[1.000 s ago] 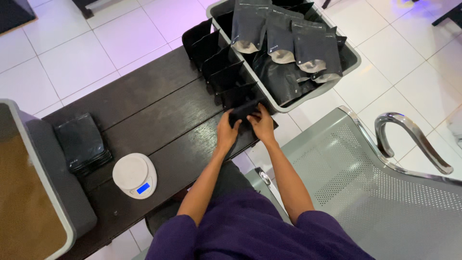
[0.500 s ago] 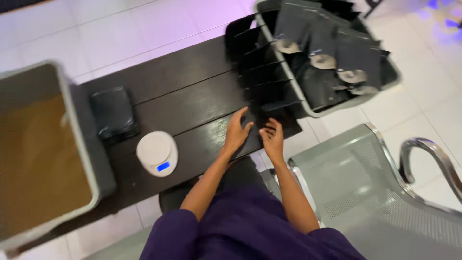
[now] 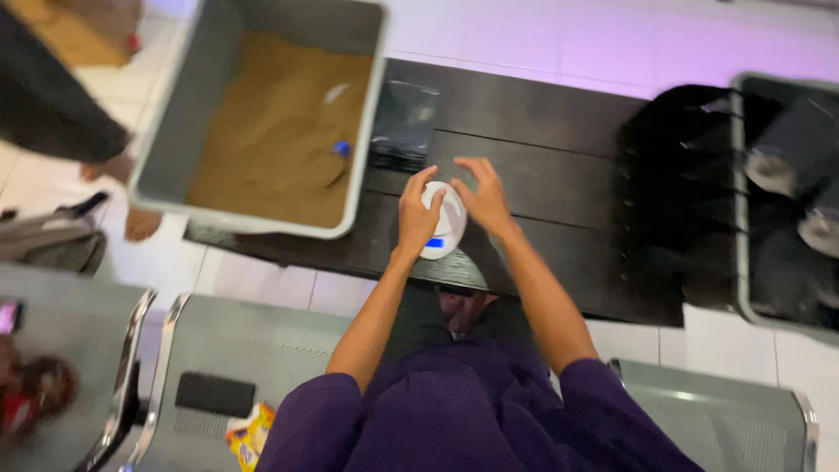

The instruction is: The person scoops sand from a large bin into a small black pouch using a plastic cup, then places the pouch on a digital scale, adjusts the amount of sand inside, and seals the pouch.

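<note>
A small round white scale (image 3: 447, 234) with a blue display sits on the dark wooden table (image 3: 542, 175) near its front edge. My left hand (image 3: 416, 217) rests against the scale's left side with its fingers loosely curved. Hovering over the right side of the scale is my right hand (image 3: 483, 197), fingers spread. Neither hand holds anything. A flat stack of black pouches (image 3: 404, 124) lies just beyond the scale.
A grey bin (image 3: 360, 149) of brown powder with a small blue scoop (image 3: 341, 149) stands at the left. At the right, a second grey bin (image 3: 741, 218) holds dark pouches. Metal bench seats (image 3: 262, 350) are in front. Another person's dark sleeve (image 3: 52, 96) is at the top left.
Both my hands left the black pouches at the right bin and moved left to the white scale. The view swung left, showing the powder bin.
</note>
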